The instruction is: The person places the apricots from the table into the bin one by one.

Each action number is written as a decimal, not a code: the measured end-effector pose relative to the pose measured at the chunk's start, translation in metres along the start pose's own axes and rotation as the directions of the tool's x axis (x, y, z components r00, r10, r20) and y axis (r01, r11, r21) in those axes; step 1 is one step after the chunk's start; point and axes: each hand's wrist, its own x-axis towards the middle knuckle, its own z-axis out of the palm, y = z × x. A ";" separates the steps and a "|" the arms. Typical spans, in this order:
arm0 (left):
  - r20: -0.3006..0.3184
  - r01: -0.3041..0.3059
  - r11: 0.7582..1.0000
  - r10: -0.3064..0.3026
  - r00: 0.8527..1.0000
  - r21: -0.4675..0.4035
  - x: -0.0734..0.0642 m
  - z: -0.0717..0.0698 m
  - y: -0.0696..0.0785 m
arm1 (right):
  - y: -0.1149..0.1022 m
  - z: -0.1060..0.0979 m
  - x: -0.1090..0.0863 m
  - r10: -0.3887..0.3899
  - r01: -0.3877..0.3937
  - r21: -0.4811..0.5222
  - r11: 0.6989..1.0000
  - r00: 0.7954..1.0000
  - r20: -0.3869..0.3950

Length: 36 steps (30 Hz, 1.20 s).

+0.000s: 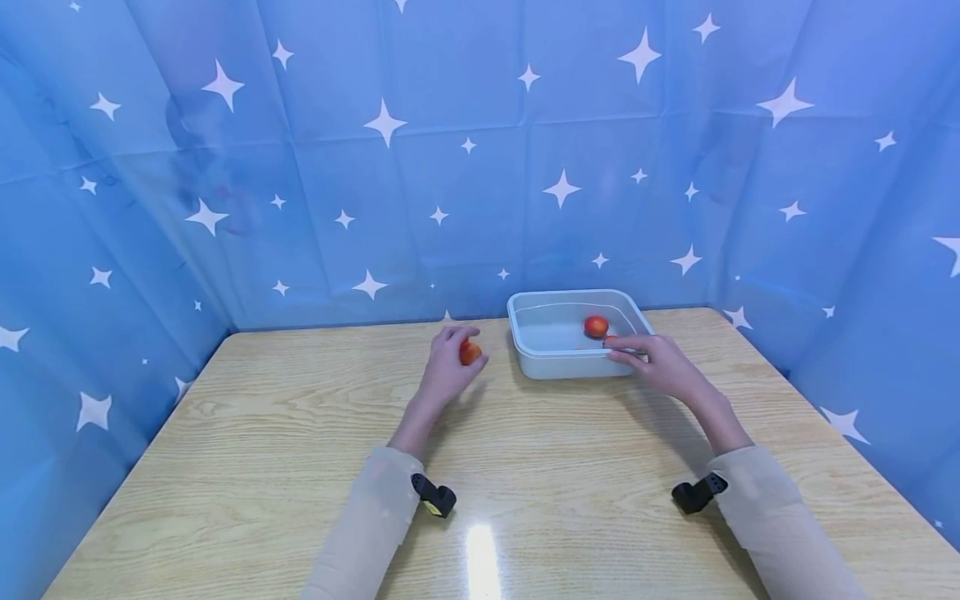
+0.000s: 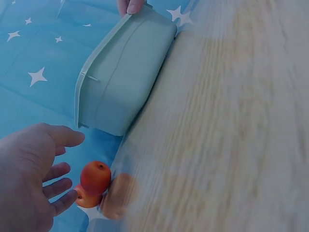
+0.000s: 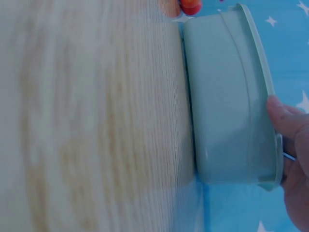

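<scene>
My left hand (image 1: 444, 367) is over the table left of the bin, thumb and fingers apart around two small orange-red fruits (image 1: 470, 352). In the left wrist view, the upper fruit (image 2: 95, 177) overlaps the other (image 2: 88, 197), and the fingertips come right up beside them. A pale blue-grey plastic bin (image 1: 570, 367) sits upright near the table's back edge. My right hand (image 1: 660, 367) pinches its front right rim, thumb (image 3: 277, 111) outside and fingers inside. Within the bin lies a red-orange fruit (image 1: 596, 326); another (image 1: 611, 340) is partly hidden by the right fingers.
The wood-grain table (image 1: 262, 467) extends in front of and on both sides of the bin. A blue curtain with white stars (image 1: 465, 208) hangs right behind the table and along its sides. Each sleeve carries a small black camera (image 1: 435, 497) at the wrist.
</scene>
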 end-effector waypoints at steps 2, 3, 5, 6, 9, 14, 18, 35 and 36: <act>0.011 0.001 1.000 -0.001 1.000 0.014 0.000 0.000 -0.001 | 0.000 0.000 0.000 -0.003 0.003 0.001 1.000 1.000 -0.002; 0.015 -0.001 1.000 0.001 1.000 0.021 0.000 0.000 -0.002 | 0.000 0.001 0.000 -0.003 0.003 0.000 1.000 1.000 -0.003; 0.026 -0.002 0.999 0.001 1.000 0.041 0.000 0.000 -0.003 | 0.000 0.001 -0.001 -0.001 0.001 0.000 1.000 1.000 -0.006; 0.033 -0.003 0.999 0.001 0.999 0.051 0.000 0.000 -0.003 | 0.000 0.002 -0.001 0.000 0.000 0.000 1.000 1.000 -0.009; 0.048 -0.003 0.997 -0.001 0.999 0.080 0.001 0.000 -0.005 | 0.000 0.002 -0.001 0.007 -0.007 0.002 1.000 1.000 -0.008; 0.064 0.003 0.994 -0.009 0.998 0.108 0.001 0.000 -0.009 | -0.001 0.001 -0.002 0.009 -0.009 0.010 1.000 1.000 0.003; 0.078 0.004 0.992 -0.014 0.997 0.125 0.001 0.001 -0.012 | -0.002 0.001 -0.001 0.013 -0.013 0.009 1.000 1.000 0.003; 0.095 0.089 0.992 -0.097 0.991 0.085 0.001 0.003 -0.016 | -0.003 0.000 -0.001 0.018 -0.018 0.016 1.000 1.000 0.009; 0.093 0.088 0.992 -0.096 0.991 0.089 0.001 0.003 -0.016 | -0.003 0.000 -0.001 0.019 -0.019 0.014 1.000 1.000 0.009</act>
